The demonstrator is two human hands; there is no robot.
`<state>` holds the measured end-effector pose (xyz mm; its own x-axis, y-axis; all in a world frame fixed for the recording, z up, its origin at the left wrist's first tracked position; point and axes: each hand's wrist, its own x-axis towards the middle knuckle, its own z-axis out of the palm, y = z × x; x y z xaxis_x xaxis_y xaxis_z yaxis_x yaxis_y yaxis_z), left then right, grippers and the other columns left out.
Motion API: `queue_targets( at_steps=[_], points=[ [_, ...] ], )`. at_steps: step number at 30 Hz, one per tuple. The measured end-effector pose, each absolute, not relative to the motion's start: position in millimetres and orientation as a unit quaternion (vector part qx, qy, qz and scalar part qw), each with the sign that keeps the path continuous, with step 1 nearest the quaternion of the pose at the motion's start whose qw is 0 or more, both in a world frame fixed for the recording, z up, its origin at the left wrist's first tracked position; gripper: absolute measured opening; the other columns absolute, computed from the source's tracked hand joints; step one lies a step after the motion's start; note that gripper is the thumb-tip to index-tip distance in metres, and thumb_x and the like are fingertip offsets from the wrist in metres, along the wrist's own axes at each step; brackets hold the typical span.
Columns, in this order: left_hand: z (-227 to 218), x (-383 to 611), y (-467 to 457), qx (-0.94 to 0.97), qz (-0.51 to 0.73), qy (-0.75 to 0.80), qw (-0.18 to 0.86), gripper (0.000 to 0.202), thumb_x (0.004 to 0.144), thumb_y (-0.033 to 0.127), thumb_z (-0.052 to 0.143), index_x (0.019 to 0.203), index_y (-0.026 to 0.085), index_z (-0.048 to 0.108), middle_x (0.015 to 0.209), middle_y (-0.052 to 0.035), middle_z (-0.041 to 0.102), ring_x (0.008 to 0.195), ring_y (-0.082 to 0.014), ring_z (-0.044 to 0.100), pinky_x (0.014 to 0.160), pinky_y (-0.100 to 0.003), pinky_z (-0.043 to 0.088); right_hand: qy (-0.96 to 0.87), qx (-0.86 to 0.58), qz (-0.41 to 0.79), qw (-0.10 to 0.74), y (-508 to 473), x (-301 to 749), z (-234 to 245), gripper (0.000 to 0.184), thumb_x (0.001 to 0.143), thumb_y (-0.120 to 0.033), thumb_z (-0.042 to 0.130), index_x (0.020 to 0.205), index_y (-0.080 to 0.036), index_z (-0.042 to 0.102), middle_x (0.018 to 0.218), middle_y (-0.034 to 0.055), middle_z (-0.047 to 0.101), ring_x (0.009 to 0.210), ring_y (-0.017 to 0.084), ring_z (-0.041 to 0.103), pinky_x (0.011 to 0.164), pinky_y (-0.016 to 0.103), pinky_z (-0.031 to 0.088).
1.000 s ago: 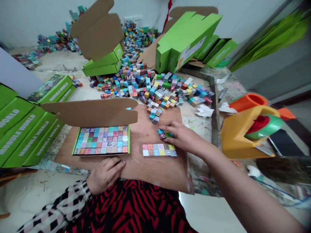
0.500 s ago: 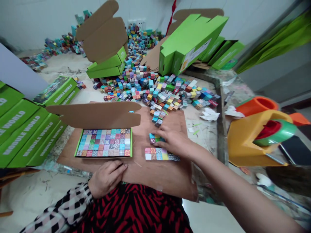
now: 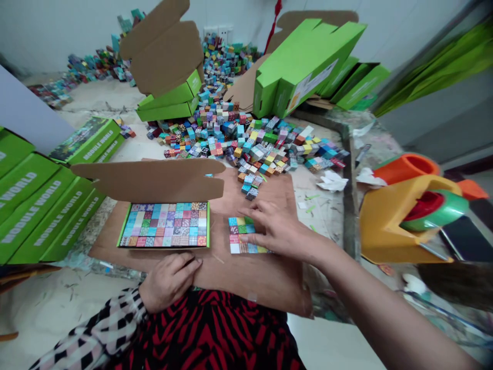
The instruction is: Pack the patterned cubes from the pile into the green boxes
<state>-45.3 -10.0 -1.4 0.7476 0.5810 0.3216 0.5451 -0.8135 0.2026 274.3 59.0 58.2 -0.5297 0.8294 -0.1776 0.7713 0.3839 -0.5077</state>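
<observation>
On a cardboard sheet, right hand lies spread, left hand loosely curled.

The stained surface is carrying a brown cardboard sheet, green cartons and a sprawling heap of what look like small printed cubes.

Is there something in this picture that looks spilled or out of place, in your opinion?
Yes: loose multicoloured cubes lie in a big untidy heap across the table, and a few trail onto the brown cardboard sheet. This looks odd beside the neat rows in the open green box.
</observation>
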Motion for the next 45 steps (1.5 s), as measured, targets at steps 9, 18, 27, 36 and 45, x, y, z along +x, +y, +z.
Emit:
queue_targets(
  at_steps=[9, 18, 27, 36, 45],
  points=[
    [-1.1, -45.1, -8.7, 0.936, 0.191, 0.294, 0.040, 0.031, 0.091, 0.012, 0.046, 0.119, 0.011, 0.059, 0.105, -0.0124, 0.064, 0.093, -0.0200, 0.059, 0.078, -0.030, 0.052, -0.874, -0.444, 0.196, 0.013, 39.0, 250.8, 46.9, 0.076, 0.079, -0.043, 0.064, 0.144, -0.015, 0.038, 0.136, 0.0171, 0.049, 0.118, 0.035, 0.047, 0.098, 0.054, 0.035],
    [-1.4, -45.1, -9.3, 0.935, 0.184, 0.298, 0.044, 0.032, 0.091, 0.012, 0.046, 0.120, 0.012, 0.058, 0.107, -0.0125, 0.063, 0.094, -0.0198, 0.059, 0.079, -0.030, 0.052, -0.790, -0.536, 0.227, 0.194, 71.0, 283.4, 47.8, 0.058, 0.088, -0.049, 0.051, 0.138, -0.021, 0.045, 0.126, 0.0140, 0.045, 0.118, 0.030, 0.046, 0.099, 0.047, 0.040],
    [-1.3, -44.9, -8.5, 0.936, 0.185, 0.297, 0.039, 0.031, 0.091, 0.012, 0.046, 0.119, 0.011, 0.059, 0.106, -0.0127, 0.064, 0.093, -0.0202, 0.059, 0.078, -0.030, 0.053, -0.743, -0.611, 0.194, 0.192, 120.4, 272.7, 26.3, 0.057, 0.076, -0.031, 0.066, 0.130, -0.026, 0.049, 0.118, 0.0098, 0.036, 0.101, 0.026, 0.052, 0.095, 0.044, 0.045],
    [-1.2, -44.3, -8.0, 0.934, 0.185, 0.302, 0.045, 0.031, 0.092, 0.013, 0.046, 0.120, 0.013, 0.059, 0.107, -0.0119, 0.064, 0.094, -0.0195, 0.059, 0.079, -0.029, 0.053, -0.722, -0.637, 0.183, 0.199, 90.0, 306.5, 15.5, 0.052, 0.071, -0.037, 0.068, 0.117, -0.022, 0.047, 0.114, 0.0100, 0.040, 0.109, 0.031, 0.048, 0.091, 0.047, 0.046],
    [0.9, -43.8, -8.7, 0.933, 0.189, 0.303, 0.037, 0.030, 0.092, 0.014, 0.045, 0.118, 0.013, 0.060, 0.105, -0.0116, 0.065, 0.092, -0.0188, 0.060, 0.079, -0.029, 0.054, -0.740, -0.619, 0.167, 0.206, 95.4, 297.6, 28.1, 0.046, 0.078, -0.041, 0.062, 0.118, -0.023, 0.052, 0.112, 0.0106, 0.041, 0.109, 0.030, 0.047, 0.093, 0.048, 0.045]
  ],
)
